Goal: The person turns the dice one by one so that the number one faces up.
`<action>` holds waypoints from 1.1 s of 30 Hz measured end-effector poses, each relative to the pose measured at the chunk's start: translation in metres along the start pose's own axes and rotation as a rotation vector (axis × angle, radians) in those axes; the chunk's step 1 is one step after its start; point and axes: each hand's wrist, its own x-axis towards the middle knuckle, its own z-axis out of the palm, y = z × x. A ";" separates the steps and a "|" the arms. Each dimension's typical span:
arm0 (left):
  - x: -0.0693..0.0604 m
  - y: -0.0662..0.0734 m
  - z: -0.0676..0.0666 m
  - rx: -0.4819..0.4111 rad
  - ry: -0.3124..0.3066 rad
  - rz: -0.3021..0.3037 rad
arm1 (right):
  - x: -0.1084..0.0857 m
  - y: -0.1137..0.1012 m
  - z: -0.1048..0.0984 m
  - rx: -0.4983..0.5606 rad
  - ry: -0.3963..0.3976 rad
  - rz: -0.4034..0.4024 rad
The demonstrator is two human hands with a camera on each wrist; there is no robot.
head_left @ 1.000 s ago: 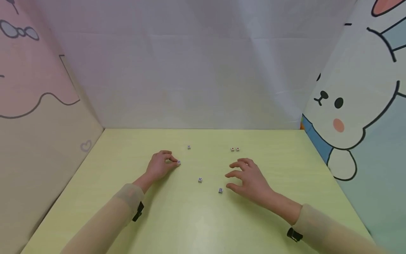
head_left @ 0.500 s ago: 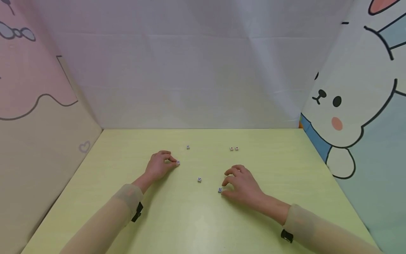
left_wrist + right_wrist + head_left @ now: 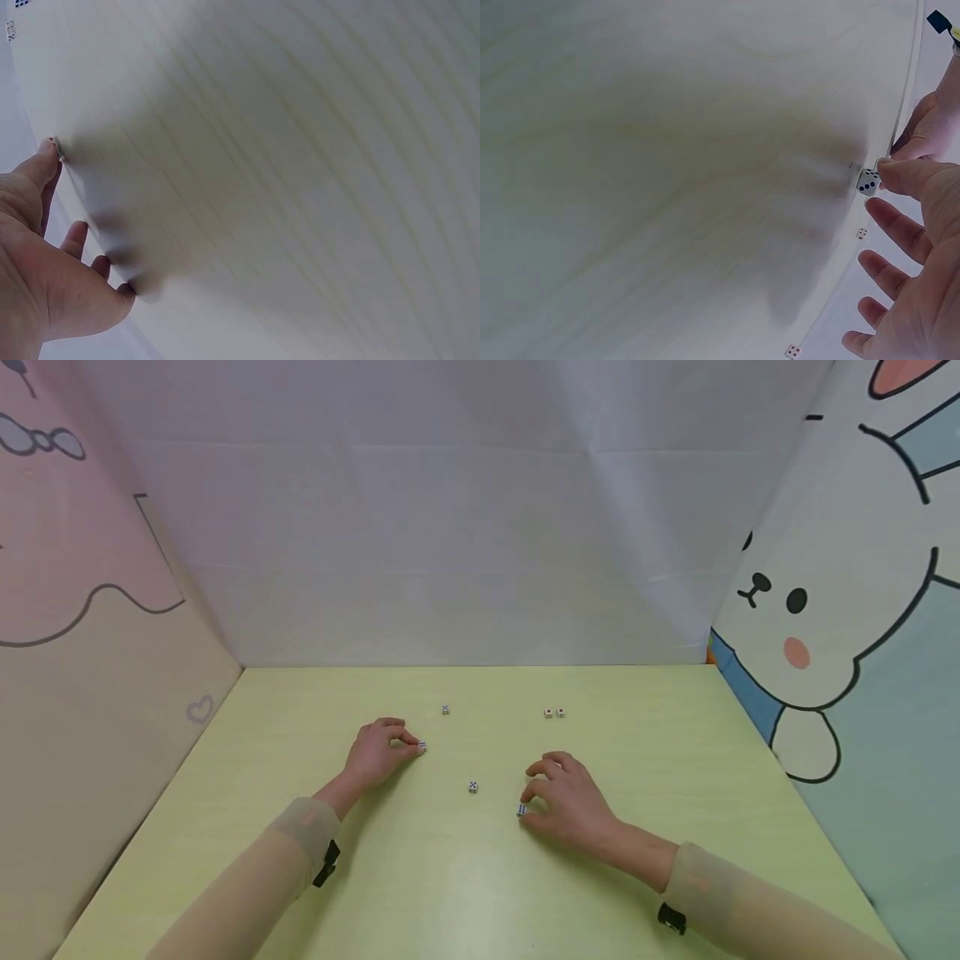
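Note:
On the left of the table in the head view, my left hand [image 3: 377, 752] pinches a small white die [image 3: 422, 746] between thumb and forefinger; the fingers mostly cover this die [image 3: 57, 148] in the left wrist view. My right hand [image 3: 566, 802] has thumb and forefinger at another white die [image 3: 522, 810], pinching it near the tabletop. Dark pips show on that die [image 3: 868, 181] in the right wrist view, where the other fingers spread loosely. Between the hands lies a loose die [image 3: 473, 787], touched by neither.
Farther back on the pale yellow table [image 3: 450, 893] sits a single die [image 3: 446, 710]. To its right, two dice with red pips stand side by side, a left one [image 3: 548, 713] and a right one [image 3: 560, 713]. A white back wall [image 3: 465, 560] and printed side panels enclose the table.
My right hand has moved left and nearer to me, and its thumb and forefinger have come together on the die there. My left hand stays in place with its die.

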 end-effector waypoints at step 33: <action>-0.001 0.001 -0.001 0.016 0.020 0.018 | 0.026 0.032 -0.085 0.013 0.242 -0.032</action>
